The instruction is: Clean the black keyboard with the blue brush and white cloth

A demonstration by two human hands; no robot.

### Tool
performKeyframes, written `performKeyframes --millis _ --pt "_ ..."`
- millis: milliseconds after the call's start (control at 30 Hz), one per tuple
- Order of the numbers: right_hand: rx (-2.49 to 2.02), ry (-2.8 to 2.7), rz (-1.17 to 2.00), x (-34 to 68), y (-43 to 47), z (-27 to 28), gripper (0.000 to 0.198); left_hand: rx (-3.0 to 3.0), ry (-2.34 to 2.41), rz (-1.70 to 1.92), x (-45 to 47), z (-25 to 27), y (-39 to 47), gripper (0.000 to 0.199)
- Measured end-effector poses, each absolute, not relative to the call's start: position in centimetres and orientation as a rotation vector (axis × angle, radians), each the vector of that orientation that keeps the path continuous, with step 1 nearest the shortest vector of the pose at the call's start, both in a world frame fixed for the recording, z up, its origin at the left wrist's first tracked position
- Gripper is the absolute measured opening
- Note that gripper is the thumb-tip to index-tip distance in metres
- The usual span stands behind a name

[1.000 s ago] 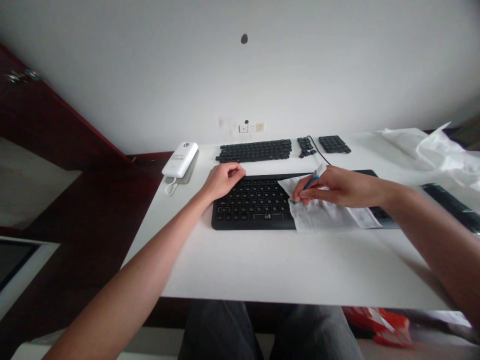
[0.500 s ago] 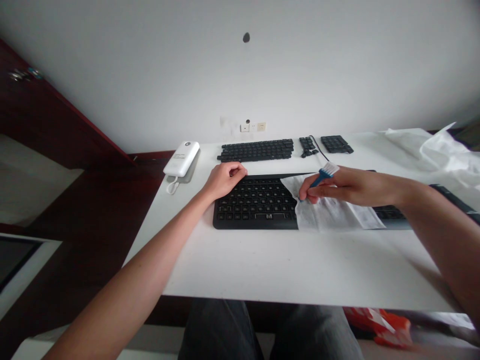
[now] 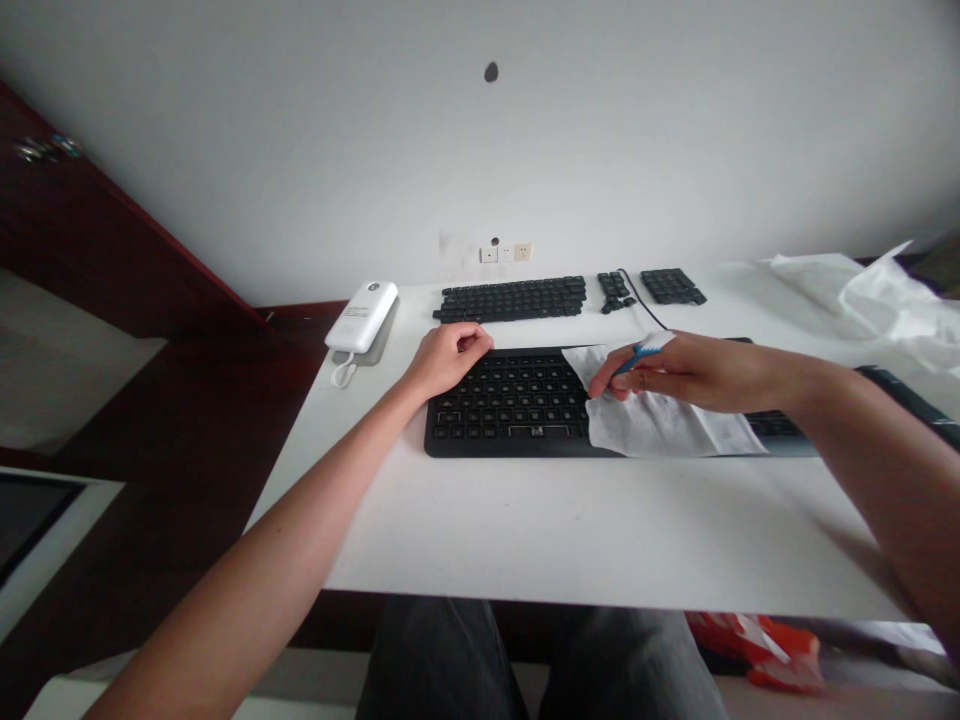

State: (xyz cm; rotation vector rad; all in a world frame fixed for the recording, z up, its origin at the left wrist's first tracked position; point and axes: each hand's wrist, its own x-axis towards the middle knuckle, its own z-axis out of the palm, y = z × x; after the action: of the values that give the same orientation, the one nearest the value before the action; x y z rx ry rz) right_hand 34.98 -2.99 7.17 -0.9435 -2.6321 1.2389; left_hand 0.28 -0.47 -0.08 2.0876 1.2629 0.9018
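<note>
A black keyboard base with its keycaps off lies on the white table, bare switches showing. My left hand rests at its upper left corner, fingers curled against the edge. A small blue-handled brush with pale bristles is in my right hand, bristle end pointing up and back. Under that hand a white wipe is spread across the right-middle of the keyboard, and my fingertips press at its left border. Part of the keyboard's right side is hidden by my hand and the wipe.
Behind the keyboard, loose keycaps lie in rows, with a keypad group farther right. A white power bank with a short cable sits at the left. Crumpled white plastic and a dark strip are at the right.
My right hand has slid slightly left, its fingertips now at the wipe's left border, which is bunched differently. The brush tilts lower. My left hand stays at the corner.
</note>
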Motion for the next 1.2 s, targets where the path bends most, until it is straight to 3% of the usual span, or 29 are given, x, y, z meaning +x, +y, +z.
performKeyframes --millis 1200 --pt "-0.969 -2.606 1.104 34.35 -2.76 7.04 0.034 2.075 1.251 0.896 0.25 -0.21 -0.31 0.028"
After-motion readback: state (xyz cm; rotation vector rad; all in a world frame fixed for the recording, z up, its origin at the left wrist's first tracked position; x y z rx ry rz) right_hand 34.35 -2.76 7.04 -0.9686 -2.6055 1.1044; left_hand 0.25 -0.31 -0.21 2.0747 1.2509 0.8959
